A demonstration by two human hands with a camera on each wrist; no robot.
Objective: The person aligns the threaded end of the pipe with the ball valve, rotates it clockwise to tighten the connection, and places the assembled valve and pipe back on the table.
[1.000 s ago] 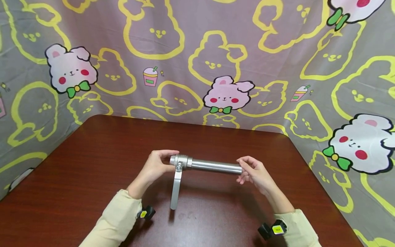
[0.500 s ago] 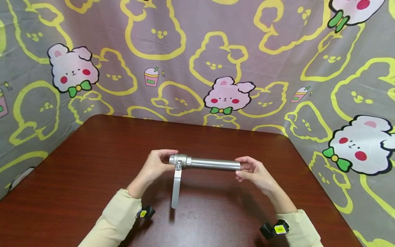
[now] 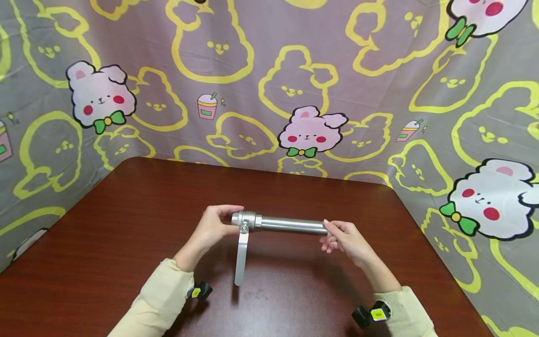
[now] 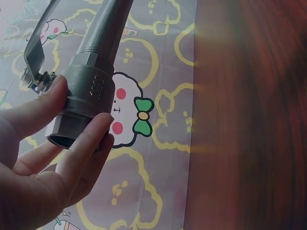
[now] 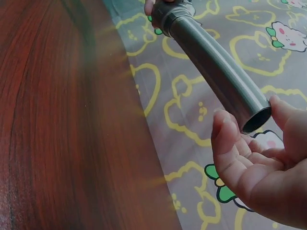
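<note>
A metal ball valve (image 3: 247, 220) with a long flat lever handle (image 3: 241, 260) is joined to a straight steel pipe (image 3: 293, 225). My left hand (image 3: 212, 227) pinches the valve body between thumb and fingers, near its open hexagonal end, as the left wrist view shows. At the pipe's far end is my right hand (image 3: 347, 239), its thumb on one side of the open mouth and its curled fingers on the other. Valve and pipe are held roughly level above the table, the lever pointing toward me. In the right wrist view, the pipe's hollow end (image 5: 257, 120) faces the palm.
The dark reddish-brown wooden table (image 3: 168, 187) has rounded far corners. A grey curtain (image 3: 244, 93) printed with cartoon rabbits surrounds it at the back and sides. Each sleeve carries a small black wrist camera (image 3: 202, 290).
My right hand has shifted its hold at the pipe end: fingers reached over the top half a second ago, and now the thumb is on top with fingers lower. The left hand has barely moved.
</note>
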